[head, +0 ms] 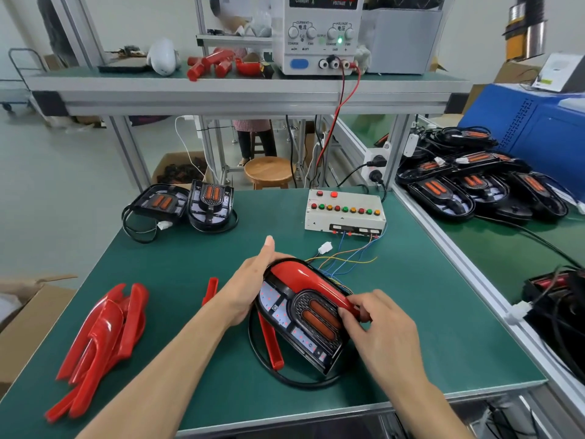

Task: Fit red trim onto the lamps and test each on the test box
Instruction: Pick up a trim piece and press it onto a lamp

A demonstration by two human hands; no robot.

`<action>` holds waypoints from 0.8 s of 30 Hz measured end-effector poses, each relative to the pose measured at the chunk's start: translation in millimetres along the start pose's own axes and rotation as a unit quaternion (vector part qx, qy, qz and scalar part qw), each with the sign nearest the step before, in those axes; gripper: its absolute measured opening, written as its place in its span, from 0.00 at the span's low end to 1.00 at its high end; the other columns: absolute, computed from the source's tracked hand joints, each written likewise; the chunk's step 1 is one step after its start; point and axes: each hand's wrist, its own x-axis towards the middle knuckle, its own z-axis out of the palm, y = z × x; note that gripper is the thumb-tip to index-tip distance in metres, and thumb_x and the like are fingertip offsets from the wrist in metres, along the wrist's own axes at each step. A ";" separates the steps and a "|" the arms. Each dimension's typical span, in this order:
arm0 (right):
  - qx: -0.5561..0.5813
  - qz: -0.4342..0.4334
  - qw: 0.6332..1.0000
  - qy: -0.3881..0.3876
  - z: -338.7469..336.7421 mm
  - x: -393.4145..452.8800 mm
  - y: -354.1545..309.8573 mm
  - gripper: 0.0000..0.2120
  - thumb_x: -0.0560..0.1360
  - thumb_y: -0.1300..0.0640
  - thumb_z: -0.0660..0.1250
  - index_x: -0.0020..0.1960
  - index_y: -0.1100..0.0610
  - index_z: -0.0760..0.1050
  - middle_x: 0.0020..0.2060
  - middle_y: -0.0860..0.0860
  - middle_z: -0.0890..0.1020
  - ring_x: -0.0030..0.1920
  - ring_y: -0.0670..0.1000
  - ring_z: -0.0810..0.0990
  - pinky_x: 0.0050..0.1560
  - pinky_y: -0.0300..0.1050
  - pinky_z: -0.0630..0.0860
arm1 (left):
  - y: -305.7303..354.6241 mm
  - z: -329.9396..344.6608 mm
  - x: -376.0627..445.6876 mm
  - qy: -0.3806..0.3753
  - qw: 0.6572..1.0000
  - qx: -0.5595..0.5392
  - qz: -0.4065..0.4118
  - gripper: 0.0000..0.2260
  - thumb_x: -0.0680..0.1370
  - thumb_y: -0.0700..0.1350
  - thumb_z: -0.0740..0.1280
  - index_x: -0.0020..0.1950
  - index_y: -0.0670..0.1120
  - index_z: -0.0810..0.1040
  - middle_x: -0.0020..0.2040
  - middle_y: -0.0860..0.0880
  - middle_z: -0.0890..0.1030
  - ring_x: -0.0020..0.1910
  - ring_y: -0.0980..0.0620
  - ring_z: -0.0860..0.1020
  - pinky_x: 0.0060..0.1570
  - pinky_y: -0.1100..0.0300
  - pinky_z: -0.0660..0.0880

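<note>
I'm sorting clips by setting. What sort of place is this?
Likely a lamp assembly and test bench in a factory: a power supply on the shelf, a test box with indicator lights, and stacked lamps alongside.

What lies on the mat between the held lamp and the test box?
In the head view, coloured wires and a white plug lie between the lamp and the test box.

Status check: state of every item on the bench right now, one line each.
Lamp in hand: tilted, red trim on its top edge.
Left hand: holds the lamp's left side.
Right hand: pinches the trim's right end.
Test box: its white plug lies loose on the mat.
Power supply: on, display lit.
Spare trims: piled at left.
Two lamps: no trim, at the back.
</note>
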 end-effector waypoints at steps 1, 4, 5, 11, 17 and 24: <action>0.003 0.001 1.000 0.003 0.6 -1.4 1.4 0.05 0.74 0.53 0.77 0.47 0.49 0.82 0.35 0.42 0.71 0.37 0.46 0.74 0.38 0.43 0.72 | -0.6 0.3 -0.4 0.002 1.000 0.002 0.001 0.32 0.78 0.72 0.51 0.55 0.54 0.86 0.55 0.47 0.87 0.57 0.49 0.84 0.66 0.48 0.74; 0.008 0.000 1.000 0.015 2.3 -4.2 4.2 0.06 0.73 0.54 0.78 0.48 0.49 0.83 0.34 0.41 0.72 0.36 0.46 0.75 0.38 0.45 0.74 | -0.6 0.3 -1.7 0.003 1.000 0.014 0.004 0.28 0.81 0.69 0.53 0.56 0.52 0.86 0.54 0.46 0.87 0.56 0.48 0.85 0.65 0.49 0.75; 0.006 -0.001 1.000 0.018 2.8 -4.9 4.6 0.06 0.72 0.54 0.78 0.48 0.50 0.83 0.35 0.41 0.72 0.36 0.46 0.75 0.37 0.45 0.75 | -0.2 0.9 -2.4 -0.003 1.000 0.022 0.009 0.28 0.81 0.69 0.56 0.56 0.50 0.86 0.53 0.45 0.87 0.56 0.48 0.85 0.64 0.49 0.76; 0.028 0.008 0.999 0.028 7.8 -9.3 13.9 0.08 0.72 0.54 0.79 0.51 0.49 0.84 0.36 0.41 0.76 0.35 0.44 0.76 0.38 0.46 0.78 | -3.9 0.2 -3.2 -0.012 0.997 0.062 0.055 0.21 0.69 0.62 0.76 0.57 0.53 0.84 0.52 0.51 0.87 0.50 0.51 0.86 0.48 0.64 0.80; 0.069 0.037 0.997 0.014 9.6 -11.5 20.1 0.10 0.73 0.55 0.78 0.53 0.47 0.83 0.40 0.38 0.80 0.44 0.43 0.79 0.45 0.33 0.73 | -4.2 -1.5 -5.1 -0.011 0.997 0.053 0.061 0.23 0.67 0.60 0.78 0.58 0.52 0.82 0.52 0.50 0.87 0.50 0.50 0.86 0.50 0.60 0.80; 0.226 0.154 0.962 0.008 8.2 -18.8 20.1 0.06 0.74 0.52 0.76 0.44 0.44 0.80 0.38 0.41 0.83 0.39 0.44 0.80 0.40 0.33 0.73 | -3.9 -2.1 -8.3 -0.011 0.997 0.037 0.059 0.19 0.68 0.60 0.78 0.55 0.55 0.83 0.52 0.50 0.87 0.51 0.50 0.86 0.50 0.60 0.80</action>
